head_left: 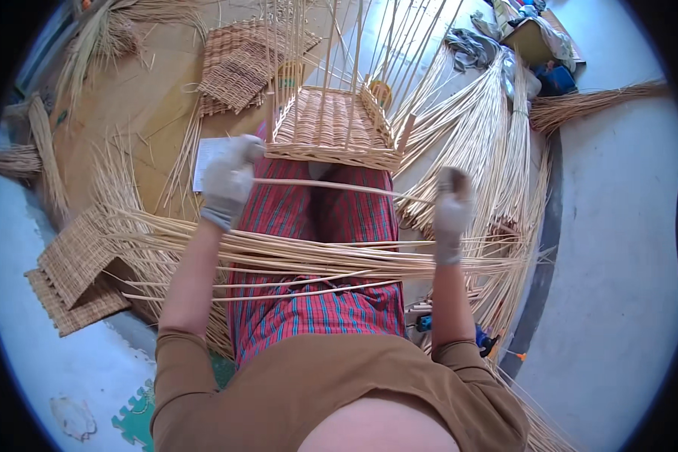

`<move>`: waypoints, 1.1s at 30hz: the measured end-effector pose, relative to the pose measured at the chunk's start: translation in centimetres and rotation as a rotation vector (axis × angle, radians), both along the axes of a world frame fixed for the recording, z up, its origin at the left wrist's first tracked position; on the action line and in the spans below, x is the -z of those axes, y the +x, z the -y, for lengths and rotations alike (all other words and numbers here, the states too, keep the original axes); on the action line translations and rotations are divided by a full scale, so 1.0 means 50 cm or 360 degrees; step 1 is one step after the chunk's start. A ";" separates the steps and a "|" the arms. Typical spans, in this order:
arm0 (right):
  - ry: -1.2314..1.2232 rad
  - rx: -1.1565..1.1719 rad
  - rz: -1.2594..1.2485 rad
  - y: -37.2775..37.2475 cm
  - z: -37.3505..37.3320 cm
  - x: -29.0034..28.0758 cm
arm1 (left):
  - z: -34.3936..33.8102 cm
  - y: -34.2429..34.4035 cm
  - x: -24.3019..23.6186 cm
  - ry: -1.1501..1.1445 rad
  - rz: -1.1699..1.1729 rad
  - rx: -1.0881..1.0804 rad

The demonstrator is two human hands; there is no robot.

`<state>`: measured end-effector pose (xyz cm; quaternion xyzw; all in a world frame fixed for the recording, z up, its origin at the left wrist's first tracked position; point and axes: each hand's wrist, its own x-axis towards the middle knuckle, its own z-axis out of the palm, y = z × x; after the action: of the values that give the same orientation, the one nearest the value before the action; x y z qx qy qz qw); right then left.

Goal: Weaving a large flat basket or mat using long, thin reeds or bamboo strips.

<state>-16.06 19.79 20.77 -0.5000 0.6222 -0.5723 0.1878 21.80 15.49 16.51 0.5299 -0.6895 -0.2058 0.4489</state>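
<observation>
A single pale wicker rod (331, 185) stretches across above my lap. My left hand (230, 181), in a whitish work glove, is closed around its left end. My gloved right hand (453, 207), slightly blurred and with dark fingertips, grips the other end. Just beyond the rod a partly woven wicker basket (333, 153) rests at my knees, with a woven base, low sides and tall upright stakes. A loose bundle of wicker rods (309, 255) lies across my thighs, over a red checked cloth (316, 310), nearer to me than the held rod.
Woven panels (237, 64) are stacked beyond the basket, and more panels (75, 264) lie at left. Long pale rods (490, 143) spread over the floor at right, beside a darker bundle (595, 104). A white paper sheet (203, 160) lies by my left hand.
</observation>
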 end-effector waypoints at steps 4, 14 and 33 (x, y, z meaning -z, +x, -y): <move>0.0236 -0.0915 -0.0113 0.190 -0.091 0.020 | -0.008 -0.138 -0.006 0.0028 0.0256 -0.0357; 0.1091 -0.1169 0.0283 0.199 -0.129 0.059 | -0.063 -0.109 0.001 -0.0075 0.0735 0.0796; 0.0650 -0.1205 0.0525 0.153 -0.082 0.035 | -0.085 -0.143 -0.037 -0.0043 0.0251 0.0620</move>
<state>-8.40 23.91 19.00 -0.5472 0.4576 -0.4012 0.5747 14.62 19.72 18.36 0.3949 -0.8146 -0.2375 0.3522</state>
